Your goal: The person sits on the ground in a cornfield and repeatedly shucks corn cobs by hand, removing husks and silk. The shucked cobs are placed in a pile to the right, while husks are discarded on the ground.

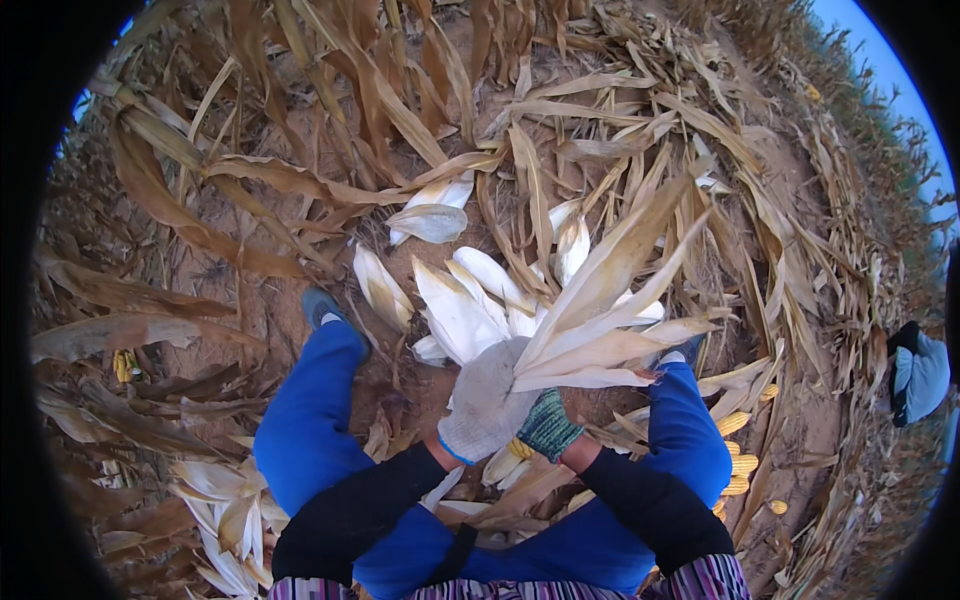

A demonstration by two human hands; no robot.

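Note:
In a grey-white knit glove, my left hand (486, 401) is closed around the base of a dry corn husk (592, 322), whose pale leaves fan out to the upper right. Just below it, my right hand (551, 426), in a green mottled knit glove, curls against the same husk base, its fingertips partly hidden. Yellow kernels of a corn ear (520, 448) show between the two hands; whether it is gripped or lies beneath, I cannot tell. Beyond my hands, several ears in white husk (457, 311) lie on the soil between my feet.
Bare yellow corn ears (741, 465) lie in a pile beside my right knee. Stripped husks (232, 510) are heaped at lower left. Dry cornstalks (277, 202) stand at the upper left, with flattened stalks (750, 172) along the right. A light-blue and dark bundle (919, 375) is at far right.

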